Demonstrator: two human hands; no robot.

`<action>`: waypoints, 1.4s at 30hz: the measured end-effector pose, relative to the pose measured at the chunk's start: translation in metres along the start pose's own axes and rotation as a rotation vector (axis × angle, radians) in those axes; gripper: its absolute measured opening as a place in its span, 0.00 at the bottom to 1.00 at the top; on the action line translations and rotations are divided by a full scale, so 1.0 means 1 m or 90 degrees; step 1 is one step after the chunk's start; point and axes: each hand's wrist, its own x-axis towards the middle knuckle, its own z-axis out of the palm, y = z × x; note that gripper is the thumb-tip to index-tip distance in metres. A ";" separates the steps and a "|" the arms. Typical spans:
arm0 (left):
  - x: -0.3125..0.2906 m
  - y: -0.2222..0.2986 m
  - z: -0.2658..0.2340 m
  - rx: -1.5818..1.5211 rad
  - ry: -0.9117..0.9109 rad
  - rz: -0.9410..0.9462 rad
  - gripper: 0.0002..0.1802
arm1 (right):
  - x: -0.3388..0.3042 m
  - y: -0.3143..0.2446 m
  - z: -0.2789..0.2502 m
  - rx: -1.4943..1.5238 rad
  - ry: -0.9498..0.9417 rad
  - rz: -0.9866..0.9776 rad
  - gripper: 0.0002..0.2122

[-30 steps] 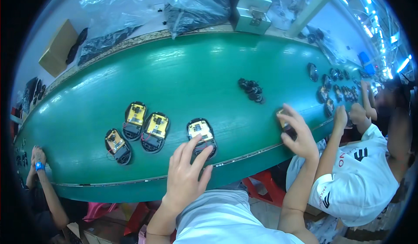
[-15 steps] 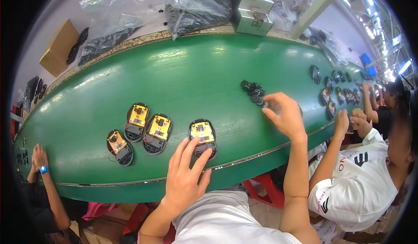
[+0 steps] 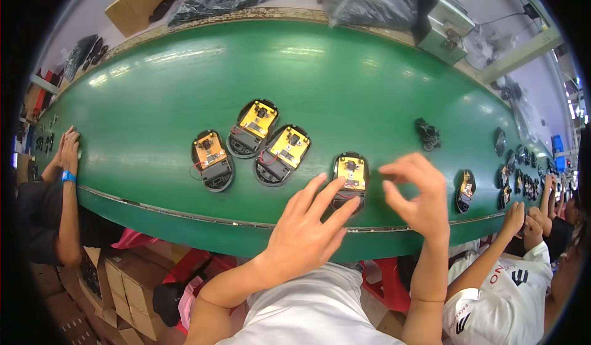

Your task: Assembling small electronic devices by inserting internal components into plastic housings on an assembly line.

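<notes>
An opened computer mouse base [image 3: 351, 167], a black shell with a yellow circuit board and red wire, lies on the green work surface in front of me. My left hand [image 3: 314, 222] is spread over its near-left part, fingertips on or just above it. Just right of this base is my right hand [image 3: 418, 194], blurred, thumb and forefinger curled toward each other; anything between them is too small to make out. To the left lie similar bases: one with an orange board [image 3: 212, 160], a yellow-boarded one [image 3: 253, 128] behind, and another [image 3: 283, 155] beside it. Small black wheel-like parts [image 3: 428, 134] sit in a pile at the back right.
Another open mouse base [image 3: 465, 191] lies farther right, before several mouse parts [image 3: 523, 172] near a co-worker in a white shirt [image 3: 498, 296]. At the left edge rest another person's hands [image 3: 69, 151]. A metal box [image 3: 443, 21] and bagged dark parts [image 3: 369, 3] line the back.
My right hand has left the wheel pile and come back beside the mouse base. My left hand stays at that base. The whole view has shifted, so the surface's contents appear farther right.
</notes>
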 end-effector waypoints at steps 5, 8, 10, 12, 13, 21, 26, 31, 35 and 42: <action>-0.001 0.004 -0.005 -0.010 0.011 0.019 0.36 | 0.019 -0.017 0.016 -0.047 -0.014 -0.052 0.13; -0.005 -0.001 -0.005 -0.006 0.004 0.009 0.37 | 0.025 -0.011 0.030 -0.034 -0.039 -0.071 0.10; -0.001 -0.002 -0.015 0.022 0.009 0.024 0.34 | 0.026 -0.012 0.029 -0.035 -0.042 -0.064 0.10; 0.008 -0.009 -0.027 0.037 -0.002 0.076 0.27 | 0.026 -0.013 0.026 -0.068 -0.036 -0.108 0.09; 0.015 -0.010 -0.034 0.054 0.049 0.103 0.20 | 0.026 -0.014 0.024 -0.070 -0.043 -0.103 0.09; 0.074 -0.031 -0.015 -0.003 0.052 0.151 0.19 | 0.022 0.001 0.022 -0.013 -0.024 -0.061 0.10; 0.084 -0.034 0.007 -0.056 0.052 0.096 0.20 | 0.019 0.009 0.021 -0.009 0.015 -0.061 0.12; 0.086 -0.041 0.012 -0.082 0.079 0.087 0.19 | 0.028 0.009 0.022 -0.047 -0.004 -0.100 0.13; 0.080 -0.044 0.023 -0.161 0.108 0.117 0.16 | 0.017 0.003 0.027 -0.034 0.005 -0.023 0.12; 0.085 -0.043 0.062 -0.045 0.148 0.163 0.22 | -0.002 0.018 0.021 -0.046 0.030 -0.118 0.12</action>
